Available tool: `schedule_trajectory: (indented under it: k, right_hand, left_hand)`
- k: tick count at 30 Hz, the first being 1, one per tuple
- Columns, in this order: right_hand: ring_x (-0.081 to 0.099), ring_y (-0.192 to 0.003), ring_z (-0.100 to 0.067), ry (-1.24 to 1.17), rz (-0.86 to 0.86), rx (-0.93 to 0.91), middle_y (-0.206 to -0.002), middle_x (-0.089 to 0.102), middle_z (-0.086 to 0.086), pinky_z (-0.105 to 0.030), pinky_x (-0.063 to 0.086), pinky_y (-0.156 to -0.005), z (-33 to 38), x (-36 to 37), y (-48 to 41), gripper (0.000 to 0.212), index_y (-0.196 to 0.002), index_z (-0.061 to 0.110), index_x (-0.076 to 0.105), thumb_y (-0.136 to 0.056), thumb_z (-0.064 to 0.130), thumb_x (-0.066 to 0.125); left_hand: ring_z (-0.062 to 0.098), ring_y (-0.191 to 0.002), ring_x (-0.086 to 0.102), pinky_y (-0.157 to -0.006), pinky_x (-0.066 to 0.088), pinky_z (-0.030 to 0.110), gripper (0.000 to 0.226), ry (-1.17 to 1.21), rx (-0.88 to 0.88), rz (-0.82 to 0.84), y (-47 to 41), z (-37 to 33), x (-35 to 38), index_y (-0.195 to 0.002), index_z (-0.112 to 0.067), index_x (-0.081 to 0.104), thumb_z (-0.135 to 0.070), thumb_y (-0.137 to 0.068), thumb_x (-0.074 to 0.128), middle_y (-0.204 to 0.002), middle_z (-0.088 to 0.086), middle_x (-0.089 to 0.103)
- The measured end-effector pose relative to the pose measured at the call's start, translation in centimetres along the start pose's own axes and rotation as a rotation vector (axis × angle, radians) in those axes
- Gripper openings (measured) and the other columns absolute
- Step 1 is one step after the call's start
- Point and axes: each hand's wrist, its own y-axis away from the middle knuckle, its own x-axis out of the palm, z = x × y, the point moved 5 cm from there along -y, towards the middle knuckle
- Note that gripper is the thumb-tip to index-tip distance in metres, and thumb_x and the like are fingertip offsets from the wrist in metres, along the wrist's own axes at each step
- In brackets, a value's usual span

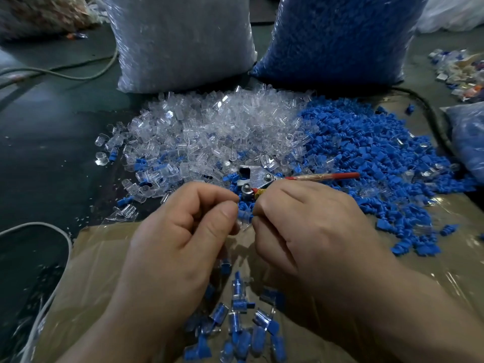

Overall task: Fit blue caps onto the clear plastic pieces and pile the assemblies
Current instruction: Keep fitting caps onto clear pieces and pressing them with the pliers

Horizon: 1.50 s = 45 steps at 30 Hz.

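My left hand [183,231] pinches a clear piece [242,227] (mostly hidden); my right hand [303,226] pinches a blue cap [245,214]. Risk, I judge: a skewed push jams the cap or flicks it away.

Left hand [178,231], right hand [301,226], fingers [209,192] curled, tips close together.

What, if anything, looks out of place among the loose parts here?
A metal tool with red handles lies on the loose parts where the clear heap meets the blue heap. Some stray blue caps are mixed into the clear heap's near edge.
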Motion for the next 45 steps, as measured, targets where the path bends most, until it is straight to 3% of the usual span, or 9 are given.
schedule_trajectory:
  k: [6,11,16,19,23,28,35,42,45]
  right_hand:
    - [0.039,-0.058,-0.011,-0.143,0.074,0.040,-0.065,0.044,0.010,-0.027,0.030,-0.052,1.0,0.1,0.3,0.023,-0.072,0.020,0.052,-0.091,0.031,0.045]
    - [0.042,-0.045,-0.013,-1.116,0.346,0.615,-0.051,0.049,0.003,-0.028,0.035,-0.042,-0.1,1.7,1.4,0.023,-0.060,0.019,0.054,-0.078,0.034,0.051]
    - [0.053,-0.064,-0.005,-0.186,0.226,0.293,-0.073,0.057,0.010,-0.034,0.051,-0.061,-0.5,0.7,0.9,0.027,-0.085,0.029,0.051,-0.090,0.051,0.036]
    - [0.047,-0.072,-0.013,0.021,0.311,0.165,-0.090,0.046,0.011,-0.032,0.044,-0.061,0.2,2.0,0.8,0.028,-0.117,0.040,0.035,-0.094,0.055,0.026]
    - [0.039,-0.063,-0.018,0.082,0.305,0.140,-0.084,0.035,0.005,-0.030,0.034,-0.050,0.2,3.0,0.1,0.029,-0.121,0.038,0.028,-0.097,0.055,0.026]
    - [0.035,-0.063,-0.018,0.145,0.324,0.161,-0.082,0.036,0.008,-0.031,0.028,-0.048,-0.2,3.7,-0.3,0.026,-0.092,0.032,0.027,-0.096,0.057,0.034]
    - [0.029,-0.058,-0.002,0.028,0.285,0.225,-0.073,0.034,0.011,-0.028,0.022,-0.047,-0.4,3.3,-0.3,0.023,-0.084,0.031,0.026,-0.097,0.046,0.036]
    - [0.046,-0.070,-0.013,-0.210,0.170,0.210,-0.079,0.046,0.011,-0.038,0.040,-0.063,0.1,2.2,-0.6,0.015,-0.085,0.031,0.038,-0.093,0.041,0.045]
    - [0.048,-0.071,-0.009,-0.304,0.143,0.222,-0.076,0.051,0.012,-0.036,0.044,-0.062,0.3,2.1,-0.5,0.012,-0.089,0.031,0.044,-0.093,0.040,0.052]
  left_hand:
    - [0.000,-0.048,0.046,-0.043,0.037,0.016,0.041,0.003,0.000,0.131,-0.2,0.2,0.0,-0.079,-0.030,0.063,-0.068,-0.079,0.049,-0.053,-0.010,0.052]
    - [0.008,-0.056,0.060,-0.047,0.047,0.021,0.026,-0.043,0.185,0.170,0.3,-1.6,-0.4,-0.094,-0.036,0.064,-0.060,-0.087,0.056,-0.071,-0.007,0.066]
    - [0.009,-0.058,0.063,-0.045,0.050,0.024,0.017,-0.323,0.157,0.057,-0.4,-1.0,-2.1,-0.083,-0.036,0.063,-0.051,-0.080,0.058,-0.069,-0.013,0.067]
    - [0.002,-0.061,0.062,-0.046,0.045,0.020,0.007,-0.525,0.104,0.132,-0.9,0.0,-2.4,-0.079,-0.039,0.060,-0.046,-0.081,0.060,-0.069,-0.021,0.065]
    - [-0.002,-0.067,0.058,-0.046,0.041,0.016,0.020,-0.678,0.140,0.309,-0.7,0.2,-1.3,-0.075,-0.037,0.055,-0.055,-0.071,0.045,-0.077,-0.025,0.061]
    - [-0.007,-0.065,0.056,-0.053,0.044,0.009,0.020,-0.658,0.217,0.354,-0.6,-0.3,-1.2,-0.068,-0.034,0.056,-0.052,-0.076,0.052,-0.075,-0.024,0.058]
    - [-0.009,-0.085,0.057,-0.058,0.037,0.017,0.006,-0.567,0.116,-0.012,-1.2,0.9,-1.9,-0.080,-0.043,0.059,-0.048,-0.082,0.063,-0.095,-0.030,0.059]
    - [-0.006,-0.101,0.059,-0.085,0.039,0.001,0.030,-0.452,0.232,0.052,-0.9,0.3,-0.5,-0.116,-0.034,0.068,-0.031,-0.086,0.062,-0.109,-0.024,0.062]
    - [-0.007,-0.097,0.062,-0.082,0.040,0.002,0.028,-0.383,0.235,0.075,-0.9,0.0,-0.6,-0.108,-0.035,0.071,-0.023,-0.085,0.062,-0.099,-0.023,0.066]
